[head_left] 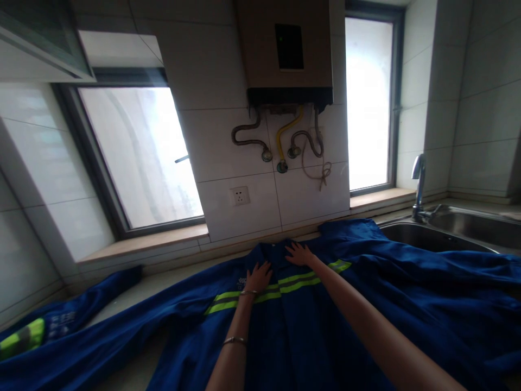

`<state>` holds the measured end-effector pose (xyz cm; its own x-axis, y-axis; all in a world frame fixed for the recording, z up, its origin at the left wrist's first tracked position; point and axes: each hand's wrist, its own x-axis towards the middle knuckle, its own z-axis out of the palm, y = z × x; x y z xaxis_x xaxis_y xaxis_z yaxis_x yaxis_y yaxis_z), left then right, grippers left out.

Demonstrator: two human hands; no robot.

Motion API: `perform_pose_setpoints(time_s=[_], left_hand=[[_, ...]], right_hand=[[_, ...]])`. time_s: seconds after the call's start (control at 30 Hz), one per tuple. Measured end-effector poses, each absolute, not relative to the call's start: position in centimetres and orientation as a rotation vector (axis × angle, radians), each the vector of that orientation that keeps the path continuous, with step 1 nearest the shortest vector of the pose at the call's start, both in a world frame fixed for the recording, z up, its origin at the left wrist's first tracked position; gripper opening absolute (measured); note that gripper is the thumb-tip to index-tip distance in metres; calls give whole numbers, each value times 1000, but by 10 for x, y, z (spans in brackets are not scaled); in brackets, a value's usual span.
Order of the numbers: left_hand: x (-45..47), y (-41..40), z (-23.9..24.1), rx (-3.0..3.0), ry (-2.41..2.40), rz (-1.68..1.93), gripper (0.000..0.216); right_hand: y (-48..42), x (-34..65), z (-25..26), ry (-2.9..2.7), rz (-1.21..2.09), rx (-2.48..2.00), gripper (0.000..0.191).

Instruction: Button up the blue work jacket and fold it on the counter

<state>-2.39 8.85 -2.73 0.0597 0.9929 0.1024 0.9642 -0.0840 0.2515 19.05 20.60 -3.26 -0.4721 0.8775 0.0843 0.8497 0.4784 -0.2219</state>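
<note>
A blue work jacket [299,320] with yellow-green and grey reflective bands lies spread over the counter, its front upward. My left hand [258,277] rests on the chest beside the front opening, just above the reflective band, fingers spread. On the other side of the opening, near the collar, my right hand [299,254] lies flat with fingers apart. Neither hand grips the cloth. One sleeve stretches away to the left. More blue cloth extends right, up to the sink.
At right is a steel sink [437,224] with a tap [418,184]. Another blue garment part with a reflective band [23,338] lies at far left on the counter [134,304]. A water heater [287,49] with pipes hangs on the tiled wall between two windows.
</note>
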Motion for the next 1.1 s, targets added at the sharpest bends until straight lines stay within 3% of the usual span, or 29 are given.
perform_pose_setpoints(time_s=[0.43, 1.1], left_hand=[[-23, 84, -22, 2180, 2063, 356, 46], [-22, 80, -20, 2168, 2054, 396, 44]], right_hand=[[224, 139, -4, -2333, 120, -1444, 37], [252, 100, 0, -2305, 184, -1777, 30]])
